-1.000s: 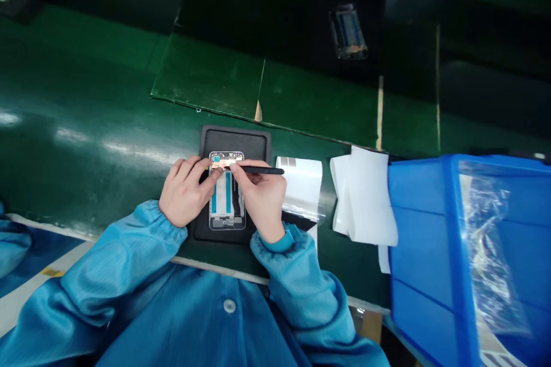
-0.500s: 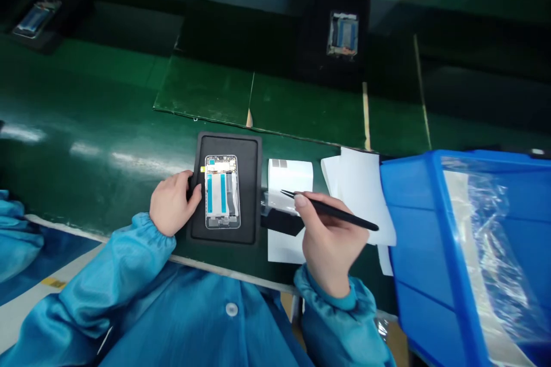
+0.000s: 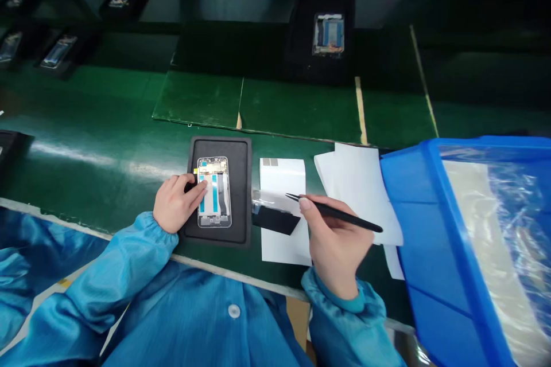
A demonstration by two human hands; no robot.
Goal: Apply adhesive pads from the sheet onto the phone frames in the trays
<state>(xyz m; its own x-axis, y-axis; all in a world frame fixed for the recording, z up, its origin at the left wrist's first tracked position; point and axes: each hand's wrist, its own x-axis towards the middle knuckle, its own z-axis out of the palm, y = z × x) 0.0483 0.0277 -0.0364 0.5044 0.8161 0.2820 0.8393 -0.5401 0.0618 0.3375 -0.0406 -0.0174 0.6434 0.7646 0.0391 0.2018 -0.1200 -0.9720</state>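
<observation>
My left hand (image 3: 174, 203) grips the left rim of a black tray (image 3: 241, 195), its thumb reaching over an opened phone (image 3: 209, 212). The phone lies in the tray with its back off, showing circuit parts and blue strips; a small yellow tab sticks out at its upper left. Black tweezers (image 3: 344, 217) are held in my right hand (image 3: 338, 241), tips pointing left above a white sheet (image 3: 282, 175). On that sheet, beside the tray, lies a black film piece (image 3: 275, 221) with a clear strip along its upper side.
White papers (image 3: 361, 183) lie right of the tweezers, against a blue bin (image 3: 430, 246) holding clear plastic. Further back, a dark tray bears another opened phone (image 3: 328, 34). Several more phones in trays stand at the far left. A person's blue sleeve (image 3: 12, 287) shows at lower left.
My left thumb has moved from the tray onto the phone. The right hand still holds the tweezers over the white sheet, tips slightly further right. The view has shifted a little.
</observation>
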